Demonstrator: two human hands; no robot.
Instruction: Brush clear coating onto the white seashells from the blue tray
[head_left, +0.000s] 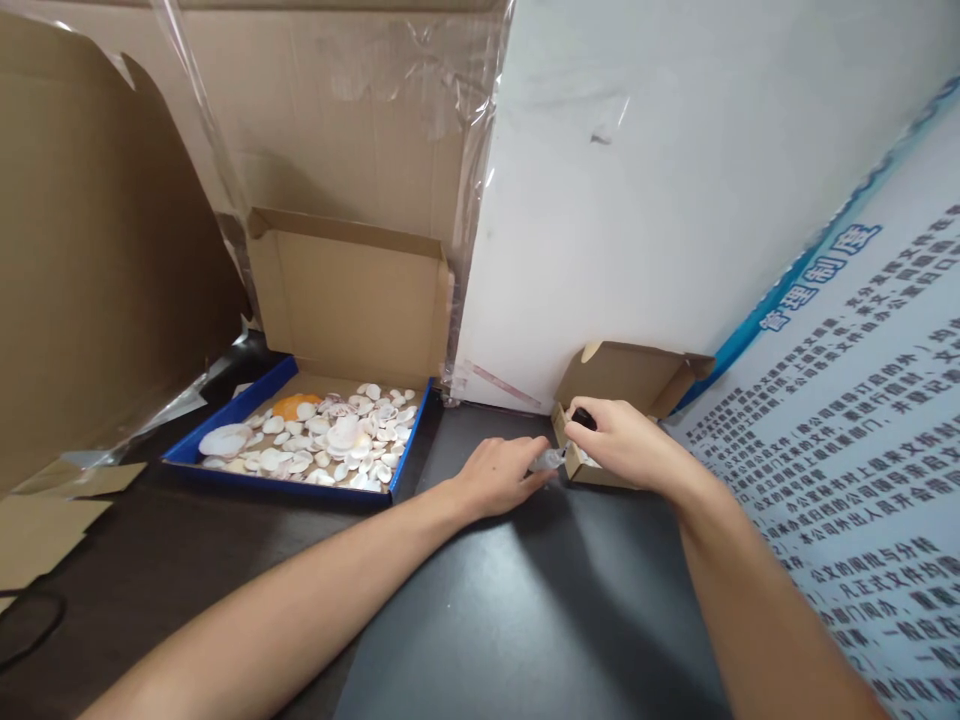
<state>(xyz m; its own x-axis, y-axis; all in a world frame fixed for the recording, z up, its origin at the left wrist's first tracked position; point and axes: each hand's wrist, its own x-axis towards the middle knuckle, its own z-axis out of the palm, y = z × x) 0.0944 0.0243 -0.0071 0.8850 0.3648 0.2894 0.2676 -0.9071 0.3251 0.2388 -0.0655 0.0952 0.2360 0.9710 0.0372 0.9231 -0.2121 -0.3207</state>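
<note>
Got a small clear piece (547, 459) just by the near left corner of a little cardboard box (600, 476), pinched between the thumb and fingers of the left hand (499, 475). Too tiny and shiny to put a proper name to. Right next to it, a bit higher up, can see a dark rounded object (583, 418) gripped in the curled fingers of the right hand (626, 440), low over the box. Can't tell from here whether touching the clear piece or only held beside it.

Can spot some white stuff in the little box, mostly hidden under the right hand, plus the flipped-up lid (630, 375) behind. Both hands over a dark grey mat (465, 620), with a shadow across it.

Over to the left, on a dark tabletop (187, 560), see a blue-sided box (281, 483) loaded with pale shells (343, 435), with an orange piece (292, 406) toward the back. Lid (352, 295) up on that one too. Further out, notice cardboard scraps (52, 530) and a black cable (62, 608) at the left edge, cardboard panels (112, 230) behind, a white board (637, 180) in the middle and a printed sign (840, 440) off to the right.
</note>
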